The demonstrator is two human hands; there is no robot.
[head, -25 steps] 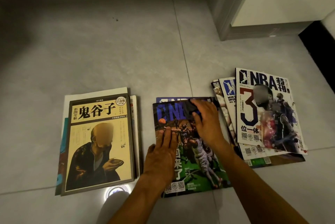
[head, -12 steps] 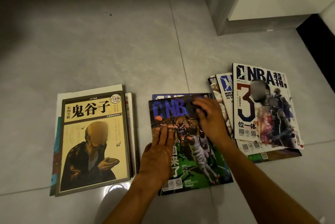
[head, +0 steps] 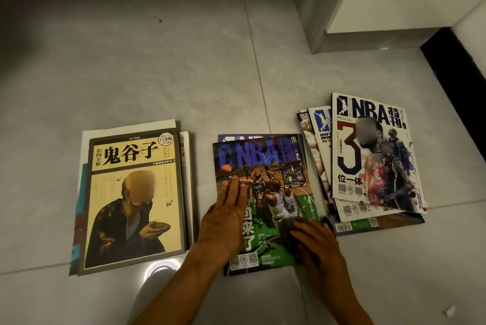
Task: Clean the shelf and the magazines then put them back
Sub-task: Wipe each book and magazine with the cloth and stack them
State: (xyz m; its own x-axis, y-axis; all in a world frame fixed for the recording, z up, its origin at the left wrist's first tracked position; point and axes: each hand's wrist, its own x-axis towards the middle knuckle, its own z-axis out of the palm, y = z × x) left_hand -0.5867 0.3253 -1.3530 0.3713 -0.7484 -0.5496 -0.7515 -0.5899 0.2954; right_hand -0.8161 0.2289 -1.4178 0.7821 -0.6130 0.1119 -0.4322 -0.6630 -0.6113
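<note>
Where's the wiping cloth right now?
In the head view, the dark cloth is under the right hand, on the lower right corner of the middle NBA magazine, beside the fanned magazine pile.

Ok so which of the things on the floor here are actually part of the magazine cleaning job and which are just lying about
Part of the job:
- green basketball magazine, pressed flat by the left hand
- dark cloth under the right hand
- fanned magazine pile on the right
- yellow-covered book and the stack beneath it

Just lying about:
- small white scrap on the floor tiles
- dark specks further back
</note>
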